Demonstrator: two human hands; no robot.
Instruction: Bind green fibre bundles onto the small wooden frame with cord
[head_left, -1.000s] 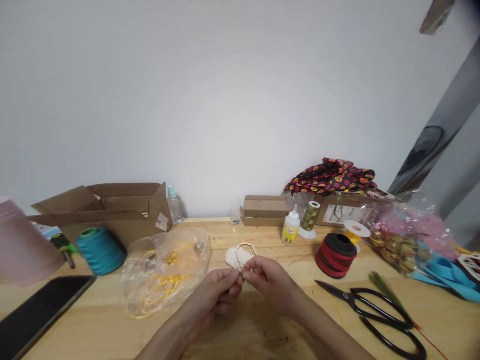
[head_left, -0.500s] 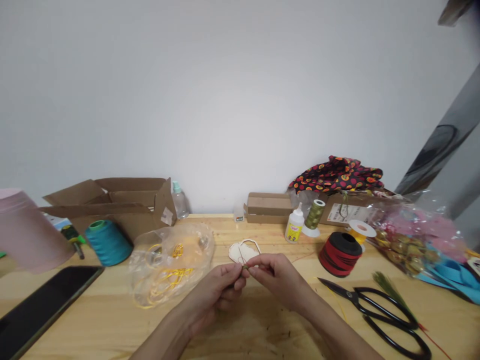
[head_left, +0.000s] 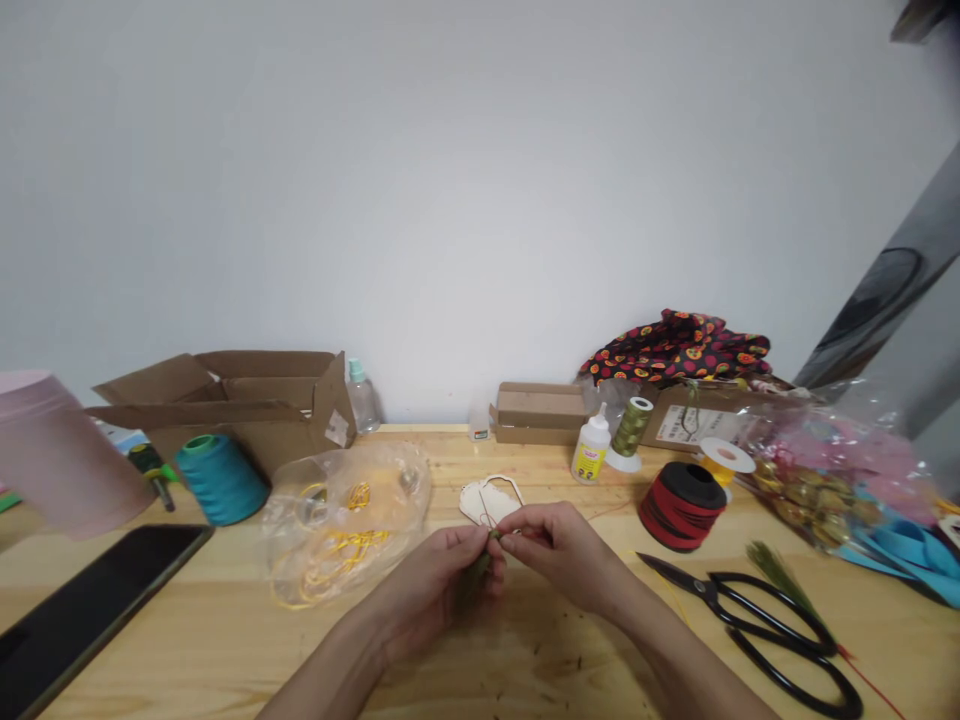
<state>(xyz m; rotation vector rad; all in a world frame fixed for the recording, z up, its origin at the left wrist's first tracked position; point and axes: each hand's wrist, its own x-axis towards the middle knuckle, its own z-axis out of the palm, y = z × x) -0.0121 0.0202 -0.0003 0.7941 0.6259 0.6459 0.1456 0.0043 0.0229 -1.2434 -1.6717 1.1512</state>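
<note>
Two hands close together, left hand (head_left: 431,590) and right hand (head_left: 559,550) pinching a green bundle (head_left: 480,560) at the fingertips, just in front of a pale cutout (head_left: 480,503) on the pine table (head_left: 540,660). Yellow-labelled glue bottle (head_left: 591,450) beyond, its writing too small to read. Black phone (head_left: 97,610) and black scissors (head_left: 750,625) near the table's front edge, well apart from the hands.

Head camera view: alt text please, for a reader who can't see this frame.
A left hand and right hand pinch green strands together above a pale cut-out shape on a wooden table. A clear bag of yellow cord lies to the left; black-handled scissors lie to the right.
</note>
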